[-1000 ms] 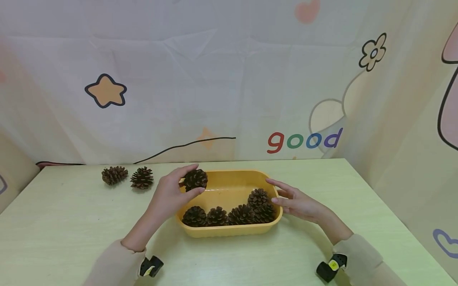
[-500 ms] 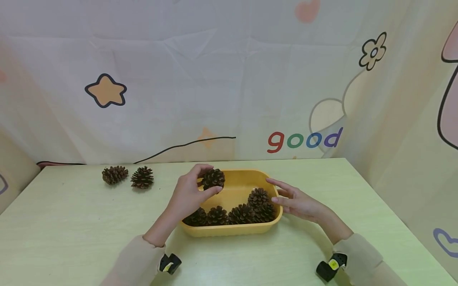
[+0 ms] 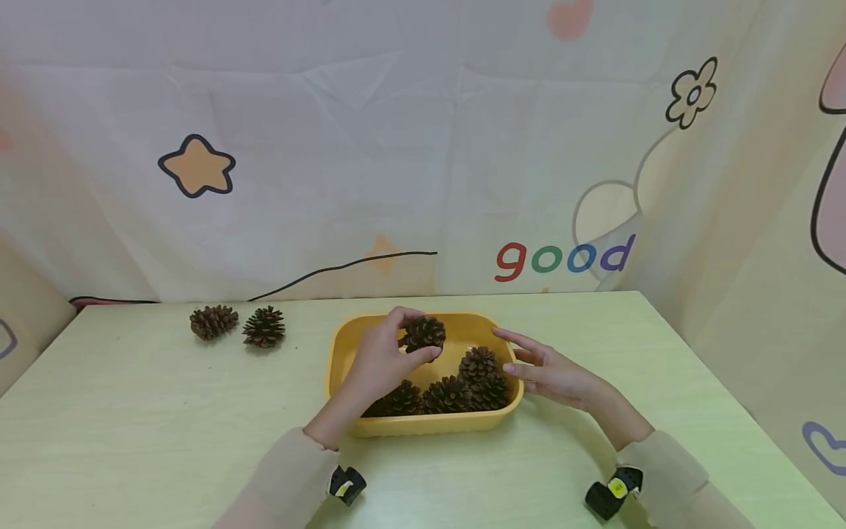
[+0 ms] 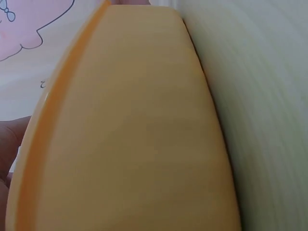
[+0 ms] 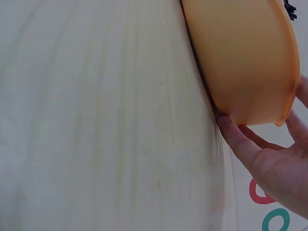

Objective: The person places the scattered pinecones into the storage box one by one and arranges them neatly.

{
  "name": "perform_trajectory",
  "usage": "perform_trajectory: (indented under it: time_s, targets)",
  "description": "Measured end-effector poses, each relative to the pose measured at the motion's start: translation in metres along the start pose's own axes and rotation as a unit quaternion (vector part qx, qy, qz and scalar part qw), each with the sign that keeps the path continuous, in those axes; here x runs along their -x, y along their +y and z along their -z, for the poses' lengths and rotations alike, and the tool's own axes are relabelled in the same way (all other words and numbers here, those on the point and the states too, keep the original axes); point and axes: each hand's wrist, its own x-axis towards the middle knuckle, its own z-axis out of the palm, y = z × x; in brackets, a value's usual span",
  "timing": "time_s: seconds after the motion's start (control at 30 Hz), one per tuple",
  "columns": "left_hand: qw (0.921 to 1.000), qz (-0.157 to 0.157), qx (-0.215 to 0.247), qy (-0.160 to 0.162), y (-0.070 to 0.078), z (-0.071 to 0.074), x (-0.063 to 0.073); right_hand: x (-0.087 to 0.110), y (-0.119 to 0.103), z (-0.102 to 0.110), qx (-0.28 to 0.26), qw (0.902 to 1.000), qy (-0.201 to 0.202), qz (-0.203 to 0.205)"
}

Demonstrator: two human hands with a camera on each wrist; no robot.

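Left fingers: my left hand [image 3: 382,361] has thumb and fingers curled round a brown, open-scaled pine cone [image 3: 425,334].
Held cone: within the outline of the yellow, rounded rectangular tray [image 3: 429,425], towards its far side; I cannot tell how high it is above the tray's floor.
Right fingers: on my right hand [image 3: 562,378] they are spread and fairly straight, touching the tray's right end at rim and base.
Cones inside: at least four brown pine cones [image 3: 448,397] lie along the near wall and up the right end, partly behind my left wrist.
Cones outside: two more brown pine cones [image 3: 264,327] sit near each other on the pale green counter [image 3: 165,411], far left.
Backdrop: a pale printed cloth [image 3: 297,147] hangs behind.
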Motion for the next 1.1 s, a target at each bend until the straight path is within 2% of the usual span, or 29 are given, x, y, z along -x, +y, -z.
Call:
perform_trajectory:
  time_s: [0.37, 0.5, 0.73, 1.1]
  targets:
    - [0.9986, 0.013, -0.040, -0.033, 0.001, -0.017, -0.009, -0.001, 0.003, 0.001, -0.008, 1.0000, -0.005, 0.002]
    - [0.9980, 0.007, -0.052, -0.035, -0.002, -0.020, -0.010, -0.001, 0.003, 0.001, -0.007, 0.9999, -0.008, 0.003]
    - [0.9971, 0.019, -0.060, -0.043, -0.007, -0.025, -0.011, -0.001, 0.002, 0.000, -0.010, 0.9999, -0.009, 0.003]
    - [0.9924, 0.030, -0.091, -0.077, -0.011, -0.027, -0.013, -0.003, 0.004, 0.003, 0.002, 0.9999, -0.009, 0.006]
